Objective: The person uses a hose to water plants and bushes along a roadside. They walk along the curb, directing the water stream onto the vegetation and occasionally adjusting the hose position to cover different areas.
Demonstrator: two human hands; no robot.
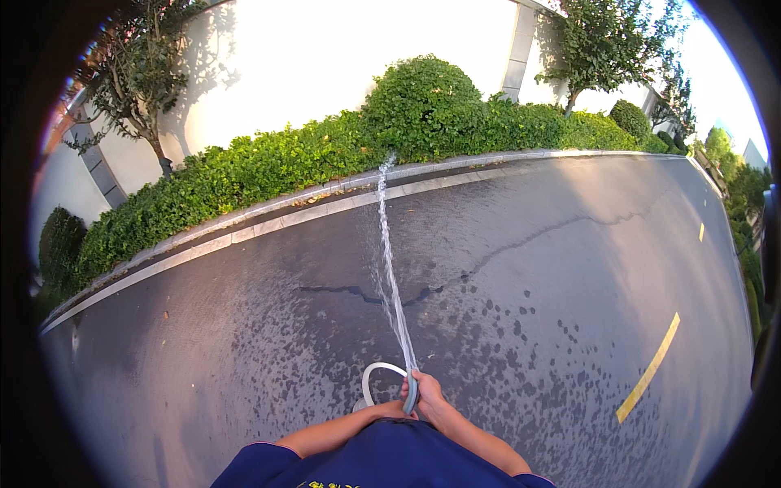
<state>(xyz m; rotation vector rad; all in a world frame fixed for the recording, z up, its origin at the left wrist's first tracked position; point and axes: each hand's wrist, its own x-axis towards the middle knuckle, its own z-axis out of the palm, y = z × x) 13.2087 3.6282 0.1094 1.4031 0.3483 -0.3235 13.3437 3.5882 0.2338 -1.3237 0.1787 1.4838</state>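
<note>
A pale grey hose (410,395) points away from me, and a strong jet of water (388,250) shoots from its end. My right hand (427,389) is wrapped around it just behind the outlet, thumb near the tip. Lower down, close to my waist, my left hand (395,410) grips the hose; the shirt and hose partly hide its fingers. A whitish loop of hose (373,368) arches up on the left of my hands. Across the road, the jet reaches the edge of a green hedge (293,155), below a rounded bush (424,91).
Dark asphalt (549,262) with wet spots and a long crack spreads ahead. A stone kerb (287,204) borders the hedge. Behind stand a white wall (305,61), a left tree (137,79) and a right tree (592,43). A yellow road line (648,368) lies on the right.
</note>
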